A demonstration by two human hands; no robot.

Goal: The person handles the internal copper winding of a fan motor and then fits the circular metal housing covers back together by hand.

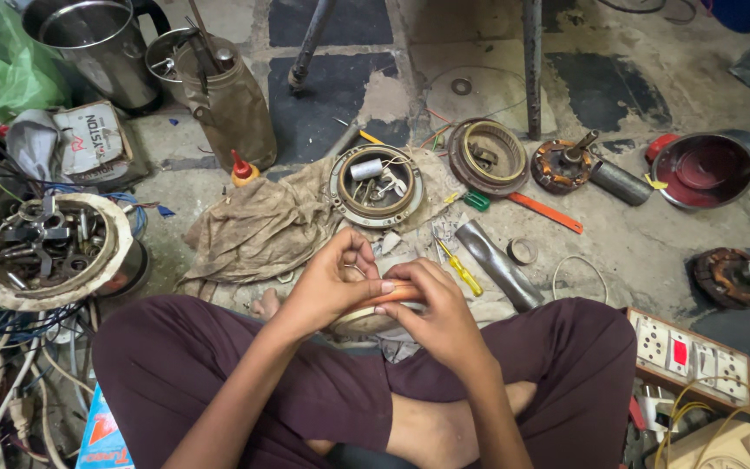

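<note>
I sit cross-legged on the floor in dark maroon trousers. Both hands meet over my lap on a round motor part with an orange copper winding [390, 295]. My left hand [333, 280] grips its left side, fingers curled over the top. On the right side, my right hand [434, 306] pinches the winding's edge. Most of the part is hidden under my fingers.
Ahead lie a brown rag [258, 227], a round housing with small parts [376, 185], a stator ring [488, 156], rotors [563, 165] [731, 276], a yellow screwdriver [460, 268], a metal tube [498, 263], a red bowl [703, 169]. A bowl of scrap parts [45, 250] and tangled wires sit left; a switch board [687, 356] right.
</note>
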